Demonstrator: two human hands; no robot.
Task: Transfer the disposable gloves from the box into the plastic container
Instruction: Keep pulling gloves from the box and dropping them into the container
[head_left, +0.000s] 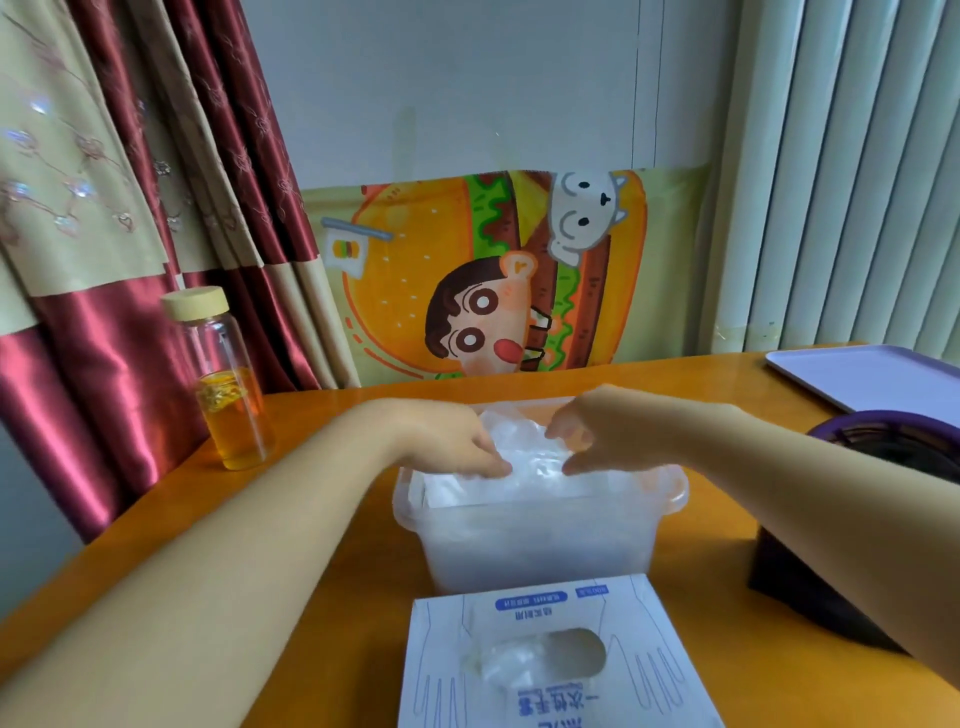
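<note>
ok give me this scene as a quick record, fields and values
plastic container: translucent, no lid on it, mid table
gloves: clear pile inside the plastic container
left hand: fingertips on the gloves
right hand: fingers curled over the gloves, grip unclear
box: nearest the camera, more film shows in its oval opening
bottle: upright, far left, amber liquid
tray: far right

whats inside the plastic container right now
A pile of clear gloves lies in the plastic container. The left hand and right hand rest on top, hiding part of it. The frosted wall hides how deep the pile goes.
</note>
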